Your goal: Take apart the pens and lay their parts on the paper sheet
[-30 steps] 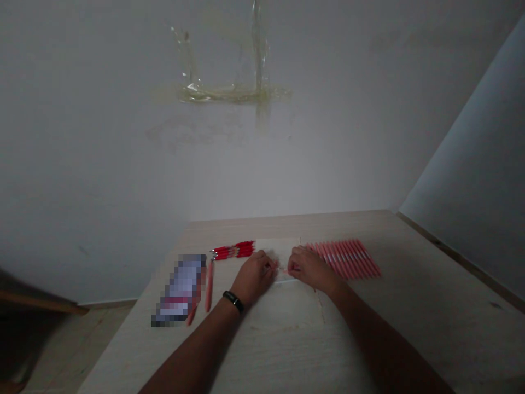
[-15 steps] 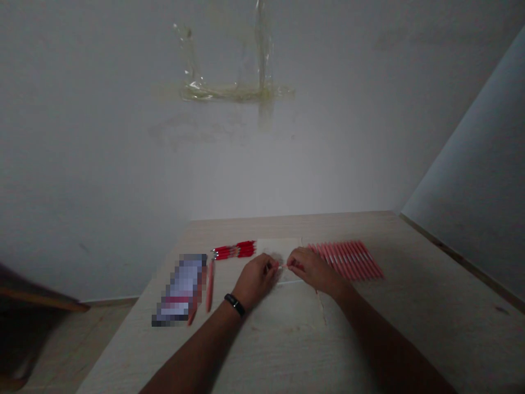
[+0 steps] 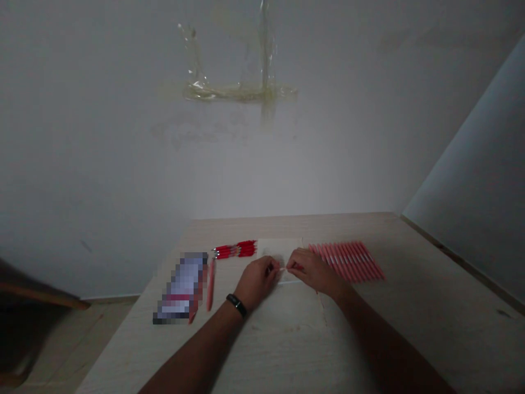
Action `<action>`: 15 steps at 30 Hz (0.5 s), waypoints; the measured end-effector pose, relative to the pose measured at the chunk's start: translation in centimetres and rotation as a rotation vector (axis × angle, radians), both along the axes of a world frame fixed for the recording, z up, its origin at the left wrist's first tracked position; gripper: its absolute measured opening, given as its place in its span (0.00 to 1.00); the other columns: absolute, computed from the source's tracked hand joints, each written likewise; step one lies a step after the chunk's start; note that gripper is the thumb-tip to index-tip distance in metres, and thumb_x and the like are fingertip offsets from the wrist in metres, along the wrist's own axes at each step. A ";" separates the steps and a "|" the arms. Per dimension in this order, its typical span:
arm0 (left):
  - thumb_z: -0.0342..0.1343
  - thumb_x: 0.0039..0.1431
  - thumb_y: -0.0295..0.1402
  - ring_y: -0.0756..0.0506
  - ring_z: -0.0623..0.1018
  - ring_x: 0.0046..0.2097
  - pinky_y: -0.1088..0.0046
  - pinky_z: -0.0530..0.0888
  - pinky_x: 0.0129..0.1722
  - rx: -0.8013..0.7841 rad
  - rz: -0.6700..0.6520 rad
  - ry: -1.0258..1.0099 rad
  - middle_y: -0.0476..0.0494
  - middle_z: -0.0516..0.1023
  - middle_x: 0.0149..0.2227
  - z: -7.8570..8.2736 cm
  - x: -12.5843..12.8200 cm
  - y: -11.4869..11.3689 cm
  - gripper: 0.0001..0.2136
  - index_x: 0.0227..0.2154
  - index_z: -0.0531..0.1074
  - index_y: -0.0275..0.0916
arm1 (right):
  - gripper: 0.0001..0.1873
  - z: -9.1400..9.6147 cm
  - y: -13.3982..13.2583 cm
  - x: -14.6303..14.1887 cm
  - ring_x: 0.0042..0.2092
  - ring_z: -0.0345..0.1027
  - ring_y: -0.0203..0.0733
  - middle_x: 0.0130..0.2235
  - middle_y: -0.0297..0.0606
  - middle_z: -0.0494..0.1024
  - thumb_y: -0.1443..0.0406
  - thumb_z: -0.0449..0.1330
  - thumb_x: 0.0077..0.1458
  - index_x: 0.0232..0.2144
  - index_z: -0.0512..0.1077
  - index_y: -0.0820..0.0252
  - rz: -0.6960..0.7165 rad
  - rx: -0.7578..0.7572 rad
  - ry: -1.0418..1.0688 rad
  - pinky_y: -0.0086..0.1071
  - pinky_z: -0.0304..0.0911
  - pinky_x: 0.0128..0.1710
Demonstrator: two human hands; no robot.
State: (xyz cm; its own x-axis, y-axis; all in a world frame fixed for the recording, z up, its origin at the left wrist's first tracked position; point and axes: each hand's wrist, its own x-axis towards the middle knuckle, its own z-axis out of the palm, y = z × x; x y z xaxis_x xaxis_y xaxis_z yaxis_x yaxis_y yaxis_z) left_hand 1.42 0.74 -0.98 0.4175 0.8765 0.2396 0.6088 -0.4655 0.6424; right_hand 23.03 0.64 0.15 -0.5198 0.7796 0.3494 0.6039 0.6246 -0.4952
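My left hand (image 3: 257, 283), with a black wristband (image 3: 237, 305), and my right hand (image 3: 311, 272) meet above a pale translucent sheet (image 3: 279, 251) on the table. Between their fingertips both pinch a thin pinkish piece (image 3: 283, 267), too small to identify. To the right lies a neat row of pink pens (image 3: 348, 261). A bundle of red pens (image 3: 235, 249) lies to the left of the sheet. A single pink pen (image 3: 210, 284) lies beside a pixelated package (image 3: 182, 287).
The light wooden table (image 3: 410, 306) ends at a far edge (image 3: 287, 218) against a white wall (image 3: 123, 175) marked with old tape residue (image 3: 241, 93). A dark wooden piece (image 3: 28, 293) intrudes at the lower left. Another pink pen (image 3: 192, 316) partly shows by the package.
My hands stay close together on the thin piece, shifting only slightly. The whole view has tilted a little.
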 end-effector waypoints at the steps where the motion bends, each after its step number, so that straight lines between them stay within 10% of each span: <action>1: 0.52 0.61 0.31 0.47 0.73 0.32 0.74 0.65 0.31 0.001 -0.021 0.001 0.43 0.78 0.32 0.0 0.1 0.0 0.06 0.34 0.74 0.38 | 0.03 0.0 -0.1 -0.1 0.41 0.68 0.40 0.36 0.35 0.74 0.69 0.63 0.60 0.33 0.71 0.59 0.008 -0.009 0.001 0.31 0.61 0.42; 15: 0.55 0.61 0.30 0.48 0.74 0.33 0.74 0.66 0.33 0.015 -0.056 -0.052 0.46 0.78 0.33 0.0 0.3 -0.2 0.04 0.33 0.75 0.39 | 0.02 -0.6 -0.3 -0.9 0.38 0.70 0.38 0.35 0.34 0.76 0.67 0.63 0.60 0.35 0.73 0.58 -0.036 -0.095 0.060 0.29 0.62 0.39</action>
